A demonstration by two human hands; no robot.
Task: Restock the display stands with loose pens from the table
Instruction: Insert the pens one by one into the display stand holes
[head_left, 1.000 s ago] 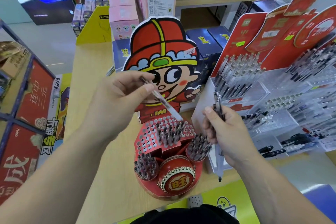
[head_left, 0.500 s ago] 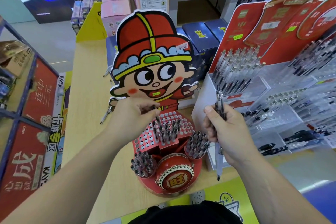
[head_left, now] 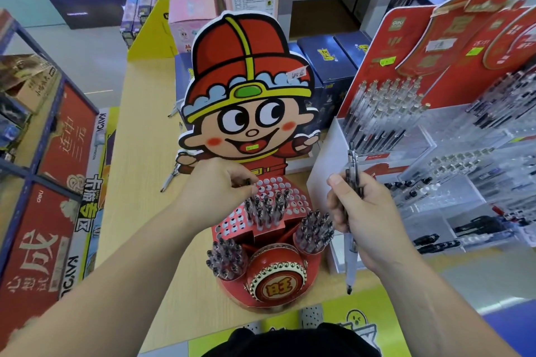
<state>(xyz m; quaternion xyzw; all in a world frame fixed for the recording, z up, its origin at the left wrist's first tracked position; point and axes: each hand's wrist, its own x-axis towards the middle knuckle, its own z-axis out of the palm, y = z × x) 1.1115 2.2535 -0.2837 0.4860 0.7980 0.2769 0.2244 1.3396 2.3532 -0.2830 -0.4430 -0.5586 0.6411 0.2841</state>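
Note:
A red cartoon display stand (head_left: 269, 278) sits at the table's front edge, with a perforated red tray (head_left: 293, 206) and two round cups full of pens. My left hand (head_left: 214, 185) hovers over the tray's upper left, fingertips pinching the top of a pen (head_left: 248, 182) that stands in a hole. My right hand (head_left: 362, 211) grips a small bundle of pens (head_left: 352, 171) upright, to the right of the stand. Their tips hang below my palm.
Loose pens (head_left: 169, 178) lie on the wooden table (head_left: 139, 153) behind the left side of the stand. A clear acrylic pen rack (head_left: 452, 171) with red header cards fills the right. Blue and pink boxes stand behind. Shelving runs along the left.
My left hand carried one pen down from in front of the cartoon face to the perforated tray and now pinches its top there. The right hand stayed put with its bundle.

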